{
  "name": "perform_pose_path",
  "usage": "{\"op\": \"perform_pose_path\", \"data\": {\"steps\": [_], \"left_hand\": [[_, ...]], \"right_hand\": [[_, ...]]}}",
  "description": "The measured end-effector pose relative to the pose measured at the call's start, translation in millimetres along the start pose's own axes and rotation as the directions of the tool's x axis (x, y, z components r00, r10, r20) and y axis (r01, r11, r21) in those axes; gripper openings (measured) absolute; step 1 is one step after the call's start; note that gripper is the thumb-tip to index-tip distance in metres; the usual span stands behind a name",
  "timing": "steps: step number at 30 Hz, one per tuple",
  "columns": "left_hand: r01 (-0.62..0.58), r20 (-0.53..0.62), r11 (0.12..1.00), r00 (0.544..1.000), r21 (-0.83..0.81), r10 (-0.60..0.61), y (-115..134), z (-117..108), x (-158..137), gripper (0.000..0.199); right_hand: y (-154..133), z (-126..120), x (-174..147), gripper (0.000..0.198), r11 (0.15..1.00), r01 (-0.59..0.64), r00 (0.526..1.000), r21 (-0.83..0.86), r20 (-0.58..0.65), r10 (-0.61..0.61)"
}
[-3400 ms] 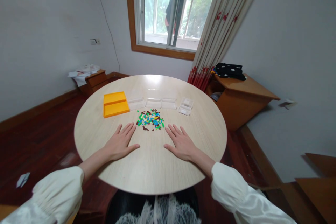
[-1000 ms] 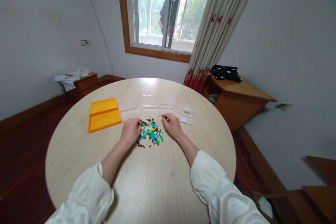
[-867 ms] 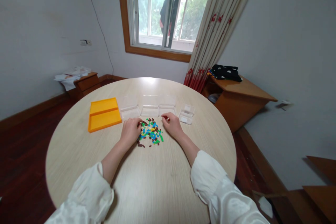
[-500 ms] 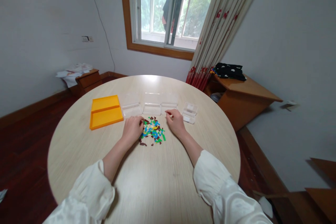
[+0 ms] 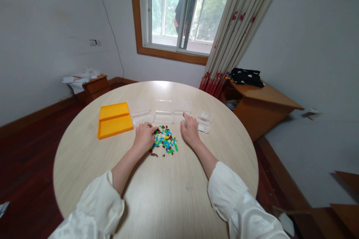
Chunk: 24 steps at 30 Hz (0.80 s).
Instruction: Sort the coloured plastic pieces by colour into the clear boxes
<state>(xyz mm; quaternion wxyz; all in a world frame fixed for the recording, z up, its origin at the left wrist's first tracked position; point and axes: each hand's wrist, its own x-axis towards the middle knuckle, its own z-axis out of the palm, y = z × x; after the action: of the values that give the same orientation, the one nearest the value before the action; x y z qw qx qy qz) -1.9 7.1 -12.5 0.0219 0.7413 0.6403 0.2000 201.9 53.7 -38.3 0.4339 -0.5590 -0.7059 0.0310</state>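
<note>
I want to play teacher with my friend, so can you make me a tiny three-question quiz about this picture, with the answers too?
1. True or false: in the picture, the yellow-orange tray is to the left of the clear boxes.

2. Which of these is the left hand closest to?
a) the curtain
b) the pile of small pieces
c) the window

3. Name three colours that you can see in the pile.

Key: 1. True. 2. b. 3. Any three of blue, green, brown and yellow.

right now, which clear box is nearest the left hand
The leftmost clear box, beside the yellow tray, just beyond the left hand; the others sit farther right.
</note>
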Motion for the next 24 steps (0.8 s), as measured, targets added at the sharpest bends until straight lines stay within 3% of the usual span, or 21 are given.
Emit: {"op": "perform_pose_path", "data": {"steps": [5, 8, 15, 19, 24], "left_hand": [[-0.014, 0.011, 1.000, 1.000, -0.007, 0.014, -3.4, 2.2, 1.3, 0.037], [-0.018, 0.002, 1.000, 1.000, -0.026, 0.018, -5.9, 3.8, 2.4, 0.033], [-0.003, -0.001, 1.000, 1.000, -0.025, 0.003, -6.5, 1.7, 3.1, 0.028], [0.006, 0.003, 1.000, 1.000, -0.005, -0.005, -5.1, -0.6, 3.0, 0.027], [0.006, 0.007, 1.000, 1.000, 0.012, -0.006, -5.0, 0.2, 2.7, 0.026]], "right_hand": [[-6.5, -5.6, -0.4, 0.040, 1.000, 0.010, 0.999, -0.018, 0.031, -0.010], [-10.3, -8.0, -1.8, 0.032, 0.991, 0.119, 0.989, 0.062, 0.082, -0.124], [-23.8, -9.1, -7.3, 0.032, 0.933, 0.305, 0.901, 0.191, 0.259, -0.348], [-27.9, -9.3, -9.0, 0.036, 0.932, 0.304, 0.866, 0.196, 0.351, -0.356], [-25.3, -7.1, -9.8, 0.029, 0.937, 0.295, 0.867, 0.189, 0.359, -0.345]]}}
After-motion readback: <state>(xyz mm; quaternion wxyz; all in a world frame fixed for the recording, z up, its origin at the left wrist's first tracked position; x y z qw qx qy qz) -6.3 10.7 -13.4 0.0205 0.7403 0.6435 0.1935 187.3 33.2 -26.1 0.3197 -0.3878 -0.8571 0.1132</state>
